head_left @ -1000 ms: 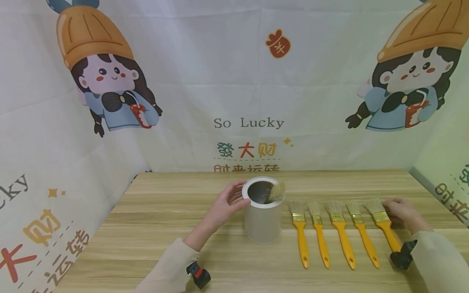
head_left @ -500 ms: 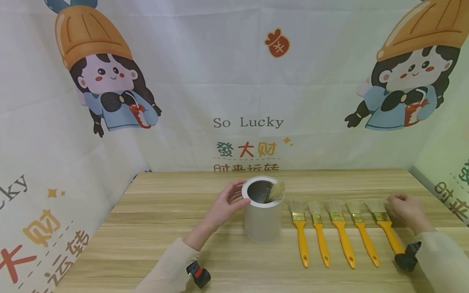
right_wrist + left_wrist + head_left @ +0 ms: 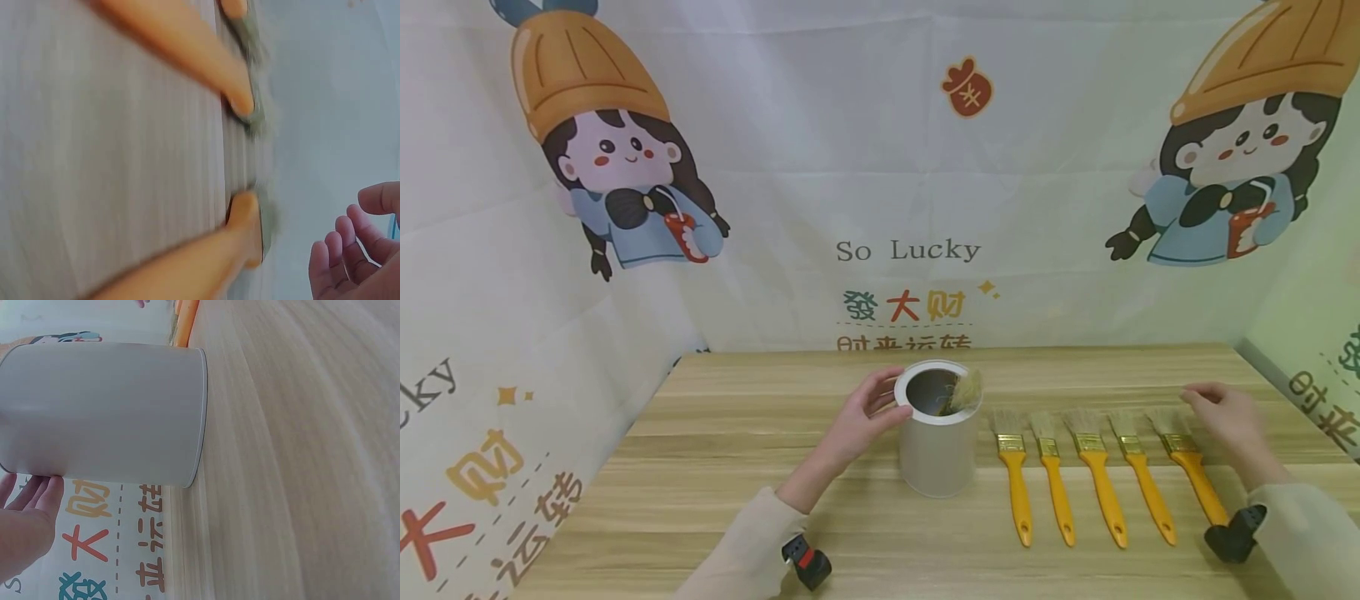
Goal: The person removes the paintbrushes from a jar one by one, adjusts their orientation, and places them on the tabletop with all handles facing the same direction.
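Observation:
A white cylindrical bin [image 3: 936, 458] with a wide rim stands upright on the table. My left hand [image 3: 861, 425] holds its left side, thumb on the near rim and fingers spread around the far side. The left wrist view has those fingertips against the bin's wall [image 3: 106, 412]. Inside leans one paintbrush [image 3: 967, 392], its pale bristles over the right rim and its handle hidden. My right hand [image 3: 1232, 421] hovers beside the bristles of the rightmost paintbrush [image 3: 1197, 475]. Its fingers curl loosely around nothing, as the right wrist view also shows.
Several more yellow-handled paintbrushes, from the leftmost brush [image 3: 1017, 492] rightward, lie in a row with bristles pointing away. The wooden table [image 3: 715, 467] ends at a printed cloth backdrop [image 3: 790, 208]. Black wrist cameras are strapped to both sleeves.
My right hand has risen away from the rightmost paintbrush, which has shifted very slightly right. My left hand and the bin have stayed put.

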`<state>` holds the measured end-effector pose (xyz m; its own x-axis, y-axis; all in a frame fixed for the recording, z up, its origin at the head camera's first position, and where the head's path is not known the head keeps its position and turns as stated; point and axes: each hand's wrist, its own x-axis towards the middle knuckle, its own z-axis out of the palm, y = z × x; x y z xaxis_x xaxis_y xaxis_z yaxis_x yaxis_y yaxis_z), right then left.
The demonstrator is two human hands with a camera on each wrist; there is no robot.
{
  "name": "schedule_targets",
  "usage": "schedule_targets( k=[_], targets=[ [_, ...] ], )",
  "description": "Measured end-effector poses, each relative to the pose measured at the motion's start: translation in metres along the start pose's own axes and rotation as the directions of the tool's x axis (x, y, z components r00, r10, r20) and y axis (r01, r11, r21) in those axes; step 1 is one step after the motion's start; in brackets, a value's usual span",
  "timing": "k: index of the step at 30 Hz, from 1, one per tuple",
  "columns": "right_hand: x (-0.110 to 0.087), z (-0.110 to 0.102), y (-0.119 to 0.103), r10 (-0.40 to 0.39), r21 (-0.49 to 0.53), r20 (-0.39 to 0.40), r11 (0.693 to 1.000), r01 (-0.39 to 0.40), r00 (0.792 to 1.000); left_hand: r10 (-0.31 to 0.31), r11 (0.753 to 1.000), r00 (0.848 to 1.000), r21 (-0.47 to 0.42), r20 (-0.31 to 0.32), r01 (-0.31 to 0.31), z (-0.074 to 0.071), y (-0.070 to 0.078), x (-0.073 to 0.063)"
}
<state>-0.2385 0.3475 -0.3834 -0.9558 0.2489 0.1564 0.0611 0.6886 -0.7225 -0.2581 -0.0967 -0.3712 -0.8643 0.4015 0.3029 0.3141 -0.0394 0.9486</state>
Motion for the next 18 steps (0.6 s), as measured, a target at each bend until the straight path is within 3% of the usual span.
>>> schedule_targets(
  k=[3, 10, 15, 18],
  targets=[
    [0.003, 0.008, 0.001, -0.033, -0.002, -0.016, 0.999, 0.033, 0.999, 0.000, 1.000, 1.000, 0.002, -0.003, 0.000, 0.000, 0.000, 0.000],
    [0.028, 0.032, 0.033, -0.139, 0.014, -0.054, 0.990, 0.140, 0.989, -0.011, 1.000, 1.000, 0.011, -0.015, 0.011, 0.001, 0.002, 0.000],
    [0.007, 0.032, -0.010, -0.212, 0.119, 0.002, 0.970, 0.211, 0.977, -0.016, 1.000, 1.000, 0.014, -0.014, 0.016, 0.001, 0.001, 0.000],
    [0.001, 0.036, -0.024, -0.235, 0.201, 0.038, 0.954, 0.223, 0.971, -0.012, 1.000, 1.000, 0.010, -0.010, 0.012, 0.001, 0.001, 0.000]
  ],
)
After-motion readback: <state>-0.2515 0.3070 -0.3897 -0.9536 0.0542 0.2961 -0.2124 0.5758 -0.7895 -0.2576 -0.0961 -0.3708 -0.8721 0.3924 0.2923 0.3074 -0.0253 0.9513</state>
